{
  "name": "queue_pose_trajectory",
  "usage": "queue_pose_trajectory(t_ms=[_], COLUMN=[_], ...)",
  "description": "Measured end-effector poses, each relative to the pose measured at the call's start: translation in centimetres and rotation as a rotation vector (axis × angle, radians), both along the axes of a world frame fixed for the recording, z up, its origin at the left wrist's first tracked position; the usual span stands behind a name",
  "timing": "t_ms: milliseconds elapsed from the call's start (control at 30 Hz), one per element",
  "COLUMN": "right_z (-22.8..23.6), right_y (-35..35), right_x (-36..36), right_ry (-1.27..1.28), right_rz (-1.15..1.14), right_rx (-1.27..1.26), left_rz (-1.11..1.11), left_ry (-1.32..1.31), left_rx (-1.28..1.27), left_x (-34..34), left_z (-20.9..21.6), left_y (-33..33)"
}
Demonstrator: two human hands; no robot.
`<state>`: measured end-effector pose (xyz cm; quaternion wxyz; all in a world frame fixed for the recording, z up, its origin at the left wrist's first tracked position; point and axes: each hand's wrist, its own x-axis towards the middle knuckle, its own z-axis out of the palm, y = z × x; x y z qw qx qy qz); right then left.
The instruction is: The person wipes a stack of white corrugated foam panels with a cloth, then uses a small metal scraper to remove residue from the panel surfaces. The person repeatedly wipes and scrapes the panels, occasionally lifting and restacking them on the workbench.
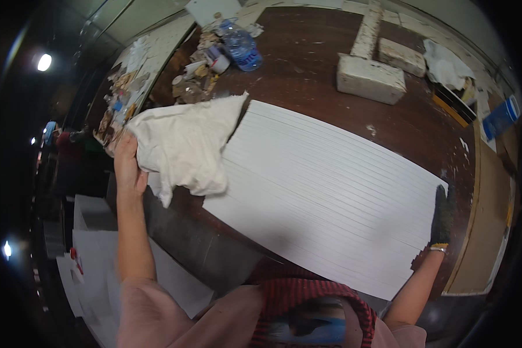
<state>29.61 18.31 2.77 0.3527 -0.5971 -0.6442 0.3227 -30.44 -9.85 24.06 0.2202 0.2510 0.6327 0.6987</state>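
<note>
1 cloth (182,145) | off-white | creased, drooping | in left hand (129,163)

Can make out large lettering, curving partly out of view, on the dark blue printed label (249,60) around the transparent, bluish, rounded plastic bottle (238,42).

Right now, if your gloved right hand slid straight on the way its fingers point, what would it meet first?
Past some brown tabletop, the right hand would probably meet the black-and-orange box first, though lens bending and unclear depth mean it might pass beside it.
</note>
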Motion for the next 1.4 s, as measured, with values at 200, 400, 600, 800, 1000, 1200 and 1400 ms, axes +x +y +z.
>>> queue_pose_trajectory(t_ms=[200, 400, 600, 800, 1000, 1200, 1400], right_z=[-1.7, -4.0, -3.6, -1.9, -1.6, -1.6, -1.5], right_y=[0.8, 1.5, 1.7, 1.3, 0.7, 0.2, -0.1], right_x=[1.5, 3.4, 4.0, 3.3, 2.6, 2.6, 2.1], right_ry=[0.061, -0.108, -0.109, -0.138, -0.179, -0.165, -0.159], right_rz=[0.068, 0.061, 0.049, -0.007, 0.048, -0.039, -0.098], right_rx=[0.008, 0.061, 0.014, -0.036, 0.057, 0.051, -0.037], left_rz=[-0.578, -0.237, 0.081, 0.414, 0.462, 0.502, 0.522], left_ry=[-0.052, -0.313, -0.596, -0.377, 0.799, 1.12, -0.13], left_rx=[-0.711, -0.109, 0.135, 0.214, -0.876, -0.836, 0.186], left_x=[0.4, -5.5, -10.8, -18.4, -20.1, -18.6, -21.6], left_z=[-4.6, -6.4, -10.8, -10.4, -9.9, -15.1, -20.1], left_y=[-2.2, -3.3, -0.4, 7.4, 16.6, 17.9, 9.9])
